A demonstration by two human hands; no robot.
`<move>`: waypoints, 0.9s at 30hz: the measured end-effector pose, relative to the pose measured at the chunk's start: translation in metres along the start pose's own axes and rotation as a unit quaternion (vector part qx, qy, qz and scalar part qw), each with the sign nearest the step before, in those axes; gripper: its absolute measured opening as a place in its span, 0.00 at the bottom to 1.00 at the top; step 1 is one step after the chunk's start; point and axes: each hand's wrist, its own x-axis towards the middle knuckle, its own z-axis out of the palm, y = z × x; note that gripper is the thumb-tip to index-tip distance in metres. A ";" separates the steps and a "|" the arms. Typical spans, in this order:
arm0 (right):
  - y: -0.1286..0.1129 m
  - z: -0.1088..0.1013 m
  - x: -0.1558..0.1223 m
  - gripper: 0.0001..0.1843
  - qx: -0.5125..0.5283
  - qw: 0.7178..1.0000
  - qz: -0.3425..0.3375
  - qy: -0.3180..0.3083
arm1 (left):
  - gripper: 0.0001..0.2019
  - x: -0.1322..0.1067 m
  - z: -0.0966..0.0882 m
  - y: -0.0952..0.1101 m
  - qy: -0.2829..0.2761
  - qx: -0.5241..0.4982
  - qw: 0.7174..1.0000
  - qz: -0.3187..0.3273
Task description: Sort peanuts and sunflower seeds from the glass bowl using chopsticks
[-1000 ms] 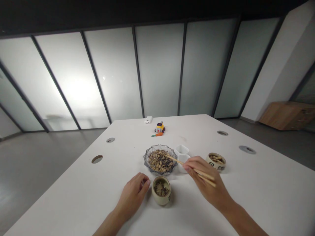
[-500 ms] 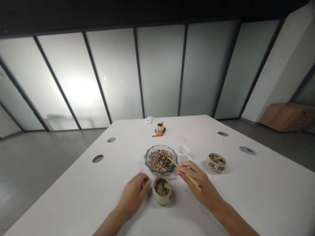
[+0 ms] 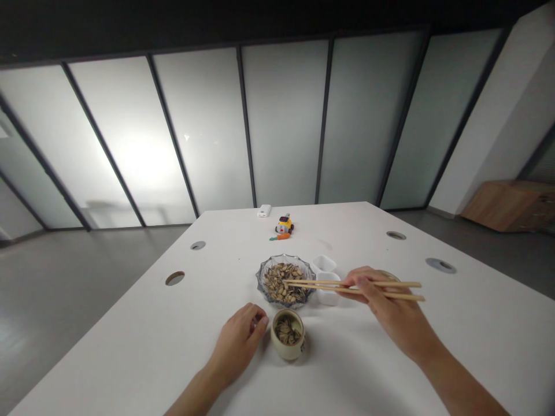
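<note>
My right hand grips a pair of wooden chopsticks, held nearly level and pointing left. Their tips are over the seeds in a scalloped clear glass bowl; I cannot tell whether a seed is pinched between them. In front of that bowl stands a small cream ceramic cup with striped seeds inside. My left hand rests on the table just left of the cup, its fingers curled in and nothing seen in them.
Two white plastic tubs sit right of the glass bowl. A second ceramic bowl is mostly hidden behind my right hand. Farther back lie a toy carrot, a yellow toy car and a white box-like device. Round holes pierce the table.
My right hand has moved right and turned, so the chopsticks now lie nearly level instead of slanting toward me. My left hand stays beside the cup. The view has shifted slightly.
</note>
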 end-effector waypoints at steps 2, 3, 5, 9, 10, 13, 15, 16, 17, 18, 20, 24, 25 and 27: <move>-0.001 -0.011 0.003 0.24 0.088 0.994 0.059 -0.020 | 0.13 0.000 0.000 0.000 0.002 -0.001 1.000 -0.001; -0.001 -0.015 0.004 0.24 0.117 0.989 0.080 -0.035 | 0.13 0.000 0.000 0.000 0.001 0.000 1.000 -0.001; -0.001 -0.019 0.004 0.24 0.143 0.981 0.111 -0.068 | 0.13 0.000 0.001 0.000 0.000 0.005 1.000 -0.001; -0.006 -0.014 0.000 0.25 0.130 0.975 0.136 -0.119 | 0.13 0.000 0.002 -0.001 -0.003 0.008 1.000 -0.003; -0.007 -0.012 -0.001 0.25 0.125 0.975 0.134 -0.122 | 0.13 0.000 0.002 -0.001 -0.003 0.008 1.000 -0.005; -0.004 -0.006 -0.001 0.25 0.133 0.982 0.108 -0.072 | 0.13 0.000 0.002 -0.001 -0.005 0.007 1.000 -0.009; 0.003 -0.003 0.001 0.24 0.137 0.987 0.079 -0.006 | 0.13 0.000 0.001 0.000 -0.005 0.007 1.000 -0.008; 0.007 -0.002 0.001 0.23 0.126 0.990 0.064 0.023 | 0.13 0.000 0.000 0.001 -0.004 0.007 1.000 -0.006; 0.011 -0.001 0.002 0.22 0.104 0.992 0.046 0.046 | 0.13 0.000 0.000 0.001 -0.004 0.008 1.000 -0.004; 0.015 0.001 0.002 0.21 0.067 0.996 0.025 0.062 | 0.13 0.000 0.000 0.001 -0.004 0.010 1.000 -0.002; 0.022 0.005 0.000 0.20 -0.037 0.997 -0.024 0.071 | 0.13 0.000 -0.001 0.002 -0.004 0.012 1.000 -0.001; 0.029 0.018 -0.007 0.19 -0.163 0.981 -0.102 0.028 | 0.14 0.000 0.000 0.001 -0.006 0.014 1.000 -0.003; 0.029 0.022 -0.009 0.18 -0.162 0.981 -0.110 0.017 | 0.14 0.000 0.000 0.001 -0.007 0.014 1.000 -0.004; 0.031 0.029 -0.012 0.16 -0.149 0.982 -0.116 0.001 | 0.13 0.000 0.000 0.001 -0.010 0.015 1.000 -0.005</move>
